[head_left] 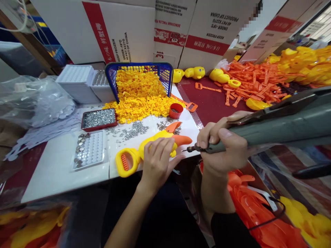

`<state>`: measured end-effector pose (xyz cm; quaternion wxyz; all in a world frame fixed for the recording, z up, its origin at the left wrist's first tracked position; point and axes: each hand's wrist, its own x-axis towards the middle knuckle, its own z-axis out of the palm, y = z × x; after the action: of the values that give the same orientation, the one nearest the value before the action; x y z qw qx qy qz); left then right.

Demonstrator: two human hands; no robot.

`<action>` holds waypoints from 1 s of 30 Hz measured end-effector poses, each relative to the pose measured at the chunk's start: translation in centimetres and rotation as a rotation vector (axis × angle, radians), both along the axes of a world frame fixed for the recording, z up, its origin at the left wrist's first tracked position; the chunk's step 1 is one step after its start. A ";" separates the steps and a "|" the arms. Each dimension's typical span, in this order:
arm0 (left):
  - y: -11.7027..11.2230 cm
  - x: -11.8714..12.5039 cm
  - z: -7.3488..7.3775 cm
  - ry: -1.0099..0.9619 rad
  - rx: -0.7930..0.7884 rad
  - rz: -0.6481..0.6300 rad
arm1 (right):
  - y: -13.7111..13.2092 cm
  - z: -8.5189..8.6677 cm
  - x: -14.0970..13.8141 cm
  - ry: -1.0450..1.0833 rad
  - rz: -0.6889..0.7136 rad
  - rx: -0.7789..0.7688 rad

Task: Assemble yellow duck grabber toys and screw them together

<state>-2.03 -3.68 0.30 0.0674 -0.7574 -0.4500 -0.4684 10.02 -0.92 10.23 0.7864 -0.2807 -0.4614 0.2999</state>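
My left hand is closed over a yellow plastic toy at the table's front edge. The toy has a ring-shaped handle with an orange ridged insert, and orange flaps at its other end. My fingers cover its middle. In my right hand is a grey-green electric screwdriver, gripped near its nose. Its thin dark bit points left, a short way from the toy's orange end and apart from it. Small metal screws lie loose on the white sheet behind the toy.
A blue basket spills small yellow parts. Around it are a red tray of metal pieces, a red cup and a white tray with round discs. Orange parts pile up at right. Cardboard boxes stand behind.
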 end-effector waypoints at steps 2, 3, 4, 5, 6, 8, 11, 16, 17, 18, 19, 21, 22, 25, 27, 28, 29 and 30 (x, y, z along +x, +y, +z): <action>0.9 -0.4 0.0 0.084 -0.056 0.070 | 0.6 -0.1 0.2 0.018 -0.028 0.010; 1.3 -0.5 -0.1 0.107 -0.105 0.097 | 1.0 -0.1 0.2 0.026 -0.038 0.019; 1.6 -0.4 -0.2 0.113 -0.156 0.116 | 1.5 -0.1 0.3 0.031 -0.050 0.026; 1.9 -0.3 -0.3 0.106 -0.197 0.126 | 2.0 -0.1 0.2 0.031 -0.066 0.032; 2.0 -0.1 -0.5 0.089 -0.223 0.129 | 2.4 -0.1 0.1 0.027 -0.084 0.035; 2.1 0.3 -0.7 0.041 -0.225 0.133 | 3.3 -0.1 -0.2 0.004 -0.107 0.025; 2.0 0.7 -0.9 -0.008 -0.177 0.139 | 4.4 -0.2 -1.1 -0.048 -0.087 -0.003; 1.9 0.5 -0.9 -0.037 -0.125 0.140 | 5.4 -0.6 -2.4 -0.109 -0.044 0.036; 1.9 0.5 -0.9 -0.040 -0.124 0.141 | 5.5 -0.7 -2.6 -0.118 -0.036 0.036; 2.0 0.5 -0.9 -0.042 -0.125 0.143 | 5.6 -0.9 -2.7 -0.130 -0.031 0.032; 2.0 0.6 -1.0 -0.045 -0.127 0.146 | 5.7 -1.1 -2.7 -0.141 -0.032 0.033; 2.0 0.6 -1.0 -0.048 -0.128 0.153 | 5.8 -1.6 -2.8 -0.162 -0.046 0.035; 2.0 0.7 -1.0 -0.048 -0.127 0.155 | 5.9 -1.8 -2.8 -0.178 -0.050 0.036; 1.9 0.7 -0.9 -0.044 -0.132 0.164 | 6.0 -2.7 -2.9 -0.226 -0.063 0.024; 1.9 0.8 -0.9 -0.052 -0.125 0.180 | 6.0 -3.1 -3.0 -0.259 -0.063 0.013; 1.9 0.8 -1.0 -0.060 -0.117 0.193 | 6.1 -3.1 -3.1 -0.270 -0.051 0.010; 1.9 0.9 -1.1 -0.070 -0.115 0.208 | 6.1 -3.1 -3.1 -0.279 -0.025 0.005; 2.0 1.0 -1.2 -0.077 -0.117 0.221 | 6.2 -3.0 -3.0 -0.286 0.016 0.005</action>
<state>-1.07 -1.71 -0.90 0.0567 -0.6872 -0.5595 -0.4598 7.01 5.26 7.25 0.7108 -0.3151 -0.5717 0.2621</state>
